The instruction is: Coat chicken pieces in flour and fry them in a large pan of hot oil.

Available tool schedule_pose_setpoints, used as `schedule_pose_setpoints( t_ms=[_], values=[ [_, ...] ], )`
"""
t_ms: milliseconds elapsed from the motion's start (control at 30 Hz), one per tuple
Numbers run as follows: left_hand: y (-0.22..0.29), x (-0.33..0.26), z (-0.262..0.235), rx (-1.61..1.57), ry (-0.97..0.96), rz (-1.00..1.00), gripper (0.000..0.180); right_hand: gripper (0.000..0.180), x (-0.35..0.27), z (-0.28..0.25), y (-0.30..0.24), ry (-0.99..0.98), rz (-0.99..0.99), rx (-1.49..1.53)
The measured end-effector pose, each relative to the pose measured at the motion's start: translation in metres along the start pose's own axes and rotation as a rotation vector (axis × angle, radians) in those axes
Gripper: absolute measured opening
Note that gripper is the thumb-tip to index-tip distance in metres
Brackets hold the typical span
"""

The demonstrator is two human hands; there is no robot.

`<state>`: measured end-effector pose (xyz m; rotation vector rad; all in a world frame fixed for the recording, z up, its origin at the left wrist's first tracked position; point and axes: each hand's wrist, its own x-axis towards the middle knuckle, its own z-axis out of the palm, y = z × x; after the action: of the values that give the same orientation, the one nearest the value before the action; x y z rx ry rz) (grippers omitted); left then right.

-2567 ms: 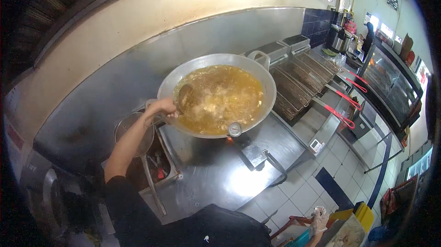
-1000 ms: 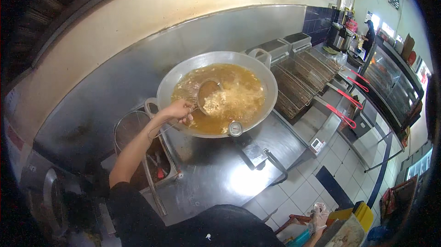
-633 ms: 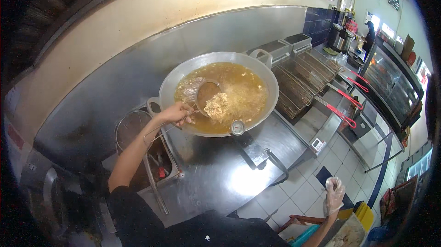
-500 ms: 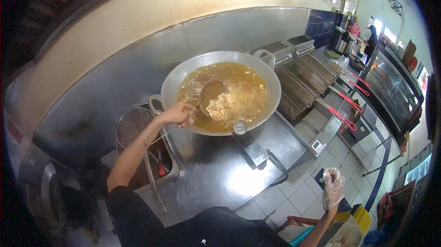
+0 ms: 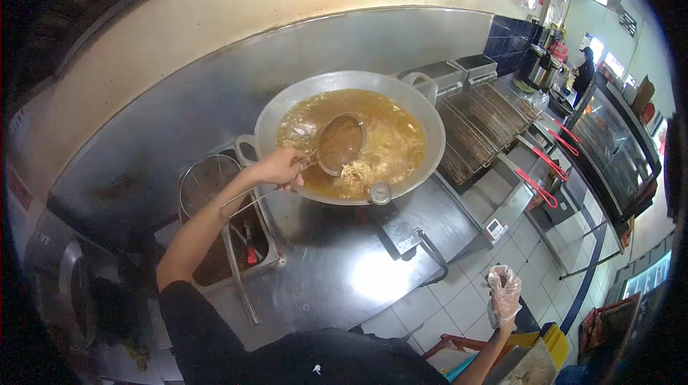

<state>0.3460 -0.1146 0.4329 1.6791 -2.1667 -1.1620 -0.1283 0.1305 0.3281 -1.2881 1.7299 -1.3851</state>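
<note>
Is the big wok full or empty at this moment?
Partly filled: the wok holds yellowish-brown liquid, and its bare inner wall shows above the surface.

Beyond the left grip [image 5: 286,168], a brushed grey metal splashback [image 5: 193,109] curves beneath a cream wall [image 5: 236,9]; on that grip's near side, a shiny stainless-steel worktop [image 5: 315,270] reflects white glare [image 5: 383,277]; below the right grip [image 5: 505,293] lies a white square-tiled floor [image 5: 462,308] with dark-blue bands [image 5: 530,319]; well beyond it, bright rectangular windows [image 5: 614,64] break a pale-green wall [image 5: 603,25].
</note>
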Motion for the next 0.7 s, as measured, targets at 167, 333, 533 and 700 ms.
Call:
schedule_pose_setpoints(
  t_ms=[167, 333, 533, 700],
  values=[
    [-0.014, 0.009, 0.002, -0.024, 0.021, 0.004, 0.04, 0.015, -0.007, 0.001, -0.006, 0.01, 0.034, -0.034],
    [-0.013, 0.014, 0.0, -0.06, -0.005, 0.053, 0.035, 0.016, -0.008, 0.006, -0.006, 0.016, 0.037, -0.027],
    [-0.009, 0.019, -0.003, -0.054, -0.018, 0.055, 0.041, 0.01, -0.008, 0.013, -0.017, -0.004, 0.104, -0.003],
    [-0.008, 0.022, -0.006, -0.053, -0.041, 0.032, 0.041, 0.01, -0.009, 0.018, -0.021, 0.011, 0.095, 0.005]
  ],
)
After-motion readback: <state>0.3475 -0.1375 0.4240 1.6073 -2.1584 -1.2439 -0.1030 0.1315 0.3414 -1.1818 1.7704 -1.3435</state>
